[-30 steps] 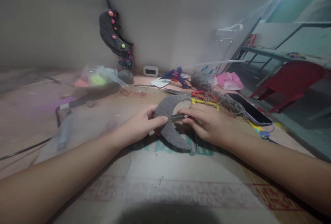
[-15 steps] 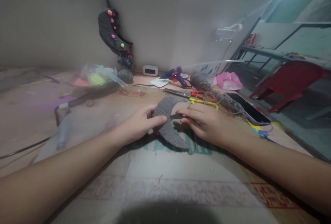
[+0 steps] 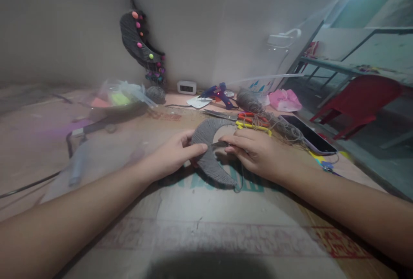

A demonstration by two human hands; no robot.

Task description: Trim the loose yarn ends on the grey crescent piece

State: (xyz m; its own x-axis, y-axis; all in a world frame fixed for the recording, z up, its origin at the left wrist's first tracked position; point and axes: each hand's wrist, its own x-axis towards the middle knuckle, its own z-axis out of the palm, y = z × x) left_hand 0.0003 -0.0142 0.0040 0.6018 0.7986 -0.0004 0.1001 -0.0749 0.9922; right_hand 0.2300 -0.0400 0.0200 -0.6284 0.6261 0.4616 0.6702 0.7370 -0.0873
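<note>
A crescent shape wrapped in grey yarn [image 3: 209,160] lies flat on the cardboard-covered table [image 3: 206,227]. My left hand [image 3: 174,155] pinches its outer edge between thumb and fingers. My right hand [image 3: 258,152] is closed on a small dark metal tool [image 3: 220,144], whose tip rests on the crescent's inner edge. A loose end of grey yarn [image 3: 240,182] trails from the crescent's lower tip.
Behind the hands lie scissors with orange and yellow handles [image 3: 248,120], a tangle of grey yarn [image 3: 254,105], a blue glue gun [image 3: 219,94], a phone [image 3: 308,139], a pink bag [image 3: 285,99] and a bowl of coloured bits [image 3: 116,100]. A decorated black crescent [image 3: 140,44] leans on the wall. A red chair [image 3: 361,98] stands right.
Both hands and the crescent have held their places; the view shifted very slightly. The tool's tip edged a little toward the crescent's inner edge.
</note>
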